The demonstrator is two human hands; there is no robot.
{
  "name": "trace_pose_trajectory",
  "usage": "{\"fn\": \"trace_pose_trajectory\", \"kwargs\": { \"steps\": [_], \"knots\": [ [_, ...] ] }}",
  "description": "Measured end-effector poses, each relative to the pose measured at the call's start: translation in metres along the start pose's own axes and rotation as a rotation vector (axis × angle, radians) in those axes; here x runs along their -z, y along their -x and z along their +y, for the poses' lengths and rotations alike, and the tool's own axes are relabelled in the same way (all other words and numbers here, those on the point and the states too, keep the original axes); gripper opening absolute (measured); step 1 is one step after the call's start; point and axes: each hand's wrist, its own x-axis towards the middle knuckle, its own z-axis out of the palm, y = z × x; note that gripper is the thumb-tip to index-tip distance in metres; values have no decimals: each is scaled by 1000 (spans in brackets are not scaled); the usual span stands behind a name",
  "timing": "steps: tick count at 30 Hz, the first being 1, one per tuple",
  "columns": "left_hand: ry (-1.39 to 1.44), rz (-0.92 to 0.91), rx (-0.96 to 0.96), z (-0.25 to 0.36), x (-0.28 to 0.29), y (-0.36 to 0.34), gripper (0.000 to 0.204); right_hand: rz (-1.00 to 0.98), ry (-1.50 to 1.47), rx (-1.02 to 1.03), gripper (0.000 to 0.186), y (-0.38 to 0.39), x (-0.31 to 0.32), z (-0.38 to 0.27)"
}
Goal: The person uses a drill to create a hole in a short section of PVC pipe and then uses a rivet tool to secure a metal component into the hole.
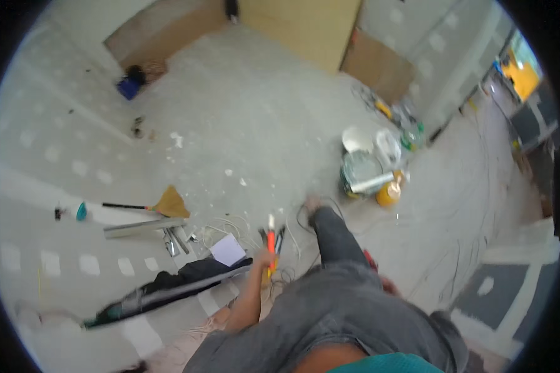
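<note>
Dusty grey floor (pixel 255 130) is stretching out ahead of my fingers, with patched, unpainted wall panels (pixel 78 146) running along off to their left. So my left hand (pixel 266 258) is gripping an orange stick-shaped tool (pixel 271 241), fingers wrapping round it, its white end pointing away from me and a bit of yellow showing below my fist. My right hand (pixel 389 286) is hanging by my hip, mostly hiding behind my clothes; a red thing (pixel 371 260) is peeking out just ahead of it, but I'm not able to tell if those fingers are holding it. Just left of my left fingers a pale square (pixel 228 250) is lying near a long dark bundle (pixel 186 278), and a broom (pixel 171 202) is resting farther out. Beyond my right fingers, a yellow-orange container (pixel 389 194) is standing beside a bucket (pixel 361 166).
</note>
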Motion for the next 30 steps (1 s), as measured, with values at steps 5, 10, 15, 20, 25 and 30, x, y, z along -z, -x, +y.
{"fn": "trace_pose_trajectory", "kwargs": {
  "steps": [5,10,15,20,25,30],
  "knots": [
    [238,-68,103,12,133,-127,42,-143,105,335,47,-14,16,-210],
    [39,-217,60,52,266,-250,45,-61,-55,-5,50,-36,29,-348],
    [-345,-307,205,-2,387,-318,55,-102,-418,-274,70,-24,44,-465],
    [-474,-373,85,-23,509,-410,79,3,-677,-134,61,-11,32,-557],
    [-1052,-426,-2,73,590,-514,74,310,-916,-182,61,-29,-23,-640],
    [-1139,-212,-411,143,592,-660,45,396,-1154,-258,59,-50,-72,-729]
  ]
}}
